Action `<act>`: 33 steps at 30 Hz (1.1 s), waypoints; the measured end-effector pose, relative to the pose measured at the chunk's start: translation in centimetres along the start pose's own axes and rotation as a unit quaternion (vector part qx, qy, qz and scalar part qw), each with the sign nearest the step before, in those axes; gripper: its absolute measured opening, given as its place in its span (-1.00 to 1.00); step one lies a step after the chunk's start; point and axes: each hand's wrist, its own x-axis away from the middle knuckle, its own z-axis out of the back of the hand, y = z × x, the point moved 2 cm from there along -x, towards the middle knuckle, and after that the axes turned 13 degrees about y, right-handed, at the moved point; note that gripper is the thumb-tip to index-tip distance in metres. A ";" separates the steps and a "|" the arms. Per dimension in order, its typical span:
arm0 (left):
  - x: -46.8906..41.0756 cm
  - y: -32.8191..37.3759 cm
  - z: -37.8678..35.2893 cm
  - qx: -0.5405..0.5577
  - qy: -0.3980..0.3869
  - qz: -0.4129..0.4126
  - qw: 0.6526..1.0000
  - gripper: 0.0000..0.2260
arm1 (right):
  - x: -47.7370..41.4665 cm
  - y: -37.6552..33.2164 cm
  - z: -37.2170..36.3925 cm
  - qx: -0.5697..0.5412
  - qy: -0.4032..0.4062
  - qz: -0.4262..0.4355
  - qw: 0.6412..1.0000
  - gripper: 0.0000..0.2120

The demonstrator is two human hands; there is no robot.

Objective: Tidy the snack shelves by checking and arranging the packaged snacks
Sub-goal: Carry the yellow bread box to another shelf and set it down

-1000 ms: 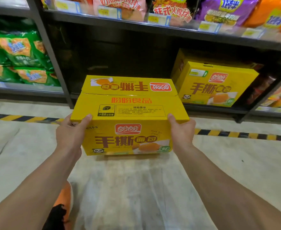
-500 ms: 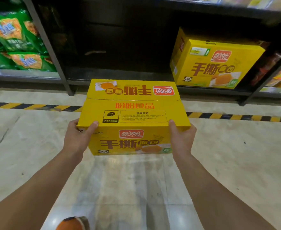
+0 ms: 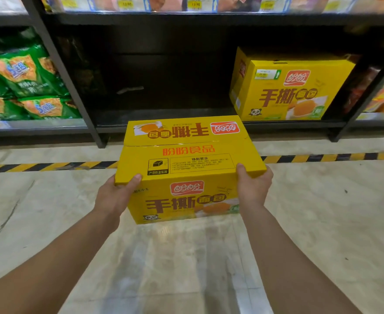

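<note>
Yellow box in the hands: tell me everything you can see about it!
The yellow box looks like cardboard, closed, with red and brown Chinese print and a bread picture. It sits in front of the bottom shelf. The left hand and right hand grip its near corners, thumbs on top.

The nearer box point(image 3: 187, 155) is bright yellow with red lettering, dark brown characters and a red-and-white logo. The second box point(image 3: 288, 94), at the shelf's right end, bears the same print. The bags point(image 3: 23, 73) are green with orange panels. The shelf frame point(image 3: 60, 71) is black. The floor point(image 3: 322, 223) is marbled beige, crossed by a yellow-and-black striped line point(image 3: 50, 166).
</note>
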 end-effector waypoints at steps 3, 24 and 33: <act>1.2 0.2 -0.3 0.022 0.009 -0.006 1.000 -0.67 | 0.3 -0.2 0.3 0.015 0.019 -0.012 1.000 -0.12; 14.1 -2.5 -4.8 -0.043 -0.180 0.064 0.981 -0.71 | 11.4 4.1 3.6 0.076 -0.129 -0.092 0.984 0.21; 7.1 -1.3 -1.6 -0.010 -0.059 0.011 0.998 -0.22 | 10.3 3.4 5.1 0.118 -0.168 -0.069 0.976 -0.46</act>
